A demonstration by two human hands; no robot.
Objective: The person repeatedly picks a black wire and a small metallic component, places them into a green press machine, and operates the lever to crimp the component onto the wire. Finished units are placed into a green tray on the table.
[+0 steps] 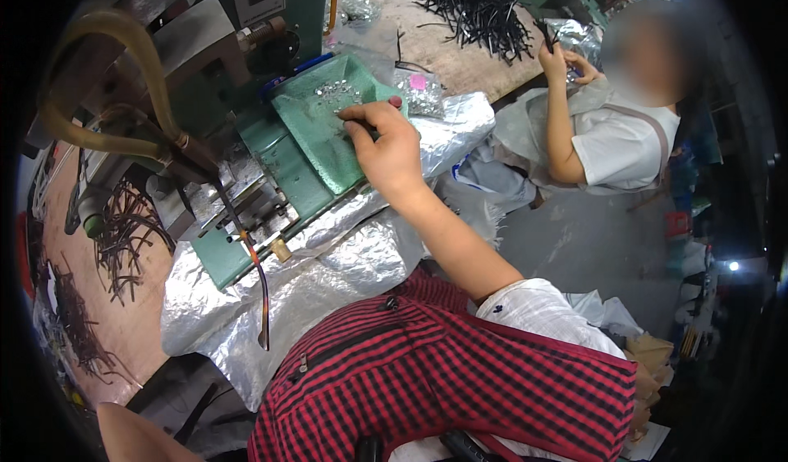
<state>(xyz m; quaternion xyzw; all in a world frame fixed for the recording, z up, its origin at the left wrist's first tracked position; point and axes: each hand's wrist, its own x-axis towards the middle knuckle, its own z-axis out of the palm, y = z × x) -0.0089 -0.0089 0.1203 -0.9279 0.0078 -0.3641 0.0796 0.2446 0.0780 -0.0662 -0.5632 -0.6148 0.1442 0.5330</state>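
My right hand (389, 146) reaches over a green tray (308, 133) beside the press machine. Its thumb and index finger are closed together at the tray, but anything between the tips is too small to make out. Small shiny metal pieces (338, 92) lie loose in the tray's far part, just beyond my fingertips. Of my left side only a bent part of the arm (135, 433) shows at the lower left; the hand is out of view. A dark cable (263, 298) with an orange section hangs down from the machine's metal fixture (250, 203).
Silver foil sheeting (353, 261) covers the near edge under the machine. Dark cables (131, 232) lie on the wooden table at left. A pile of black cables (476, 6) and a bag of metal pieces (419, 92) are farther back. At right a co-worker (611, 133) handles dark strands.
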